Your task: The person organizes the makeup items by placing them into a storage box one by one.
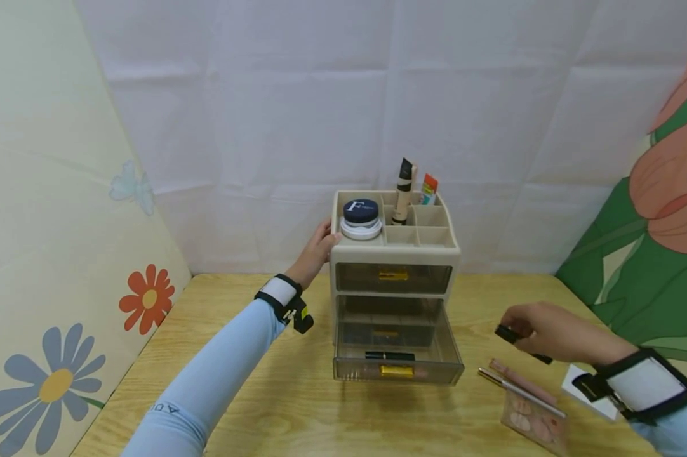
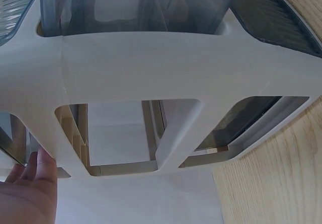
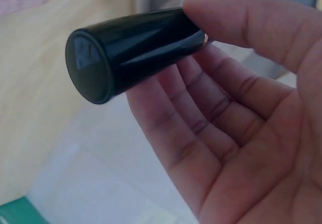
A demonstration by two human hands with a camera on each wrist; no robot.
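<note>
My left hand [image 1: 316,252] rests against the upper left side of a cream cosmetics organizer [image 1: 397,256], its fingers [image 2: 46,171] touching the side wall in the left wrist view. The organizer's lower drawer [image 1: 349,370] is pulled out, and a black tube [image 1: 389,356] lies in it. To the right, my right hand [image 1: 557,330] holds a black cosmetic tube [image 3: 136,53] above the table. Thumb and fingers pinch it near one end, where a thin gold edge shows. Below that hand lie a slim silver tube [image 1: 529,395], a pink tube [image 1: 520,381] and a makeup palette [image 1: 529,419].
On the organizer's top are a dark-lidded jar [image 1: 360,211], a white round compact [image 1: 360,232], a beige tube with black cap [image 1: 403,193] and an orange-capped tube [image 1: 428,190]. Its upper drawer [image 1: 355,277] is closed. A white card [image 1: 603,400] lies near my right wrist.
</note>
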